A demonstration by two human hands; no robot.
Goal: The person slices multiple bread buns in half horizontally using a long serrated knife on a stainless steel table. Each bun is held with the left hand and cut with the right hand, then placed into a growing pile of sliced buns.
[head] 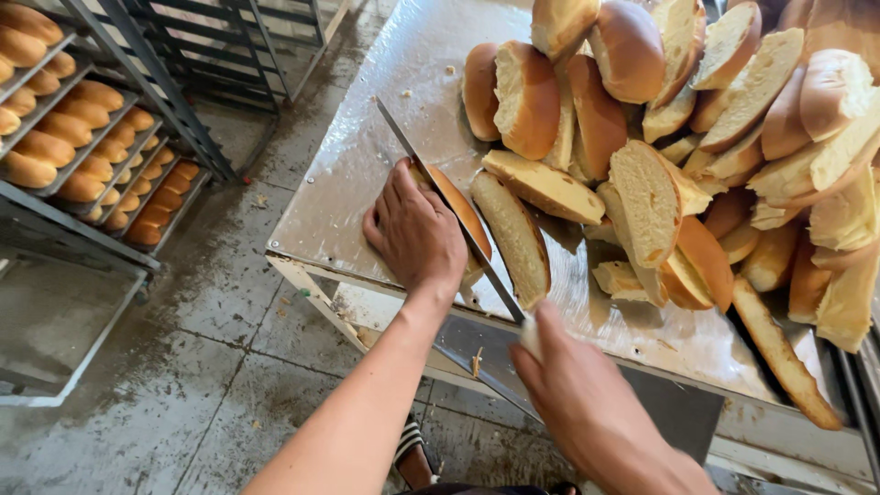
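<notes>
Mid-cut on a bread roll: the left hand [414, 231] lies flat with fingers curled over a roll [458, 215] at centre frame, pinning it to the metal bench [367, 165], while the right hand [587, 403], lower right of centre, is clenched round the handle of a long knife [449, 211]. The handle itself is mostly hidden in the fist, with only a pale bit showing. The blade runs diagonally from the right hand up toward the upper left, its tip past the left hand's knuckles, and it looks to sit in the roll lengthwise, so the step in hand reads as splitting the roll in half. How deep the blade is cannot be told, as the left hand covers the cut. Judgement: the next move calls for a steady draw of the blade along the roll's length, with the left fingers kept above the edge and pressure kept even so the halves come out level. The roll shows a golden-brown, smooth crust and an oval shape. Just to its right lies a cut half [513, 236], with a pale crumb face and a brown rim. The right and upper right of the frame holds a big heap of split rolls [697, 137], crumb and crust faces mixed, stacked loosely on the bench. At upper left stands a rack [137, 82] of trays with whole loaves [82, 137]. The concrete floor [183, 367] below is stained.
</notes>
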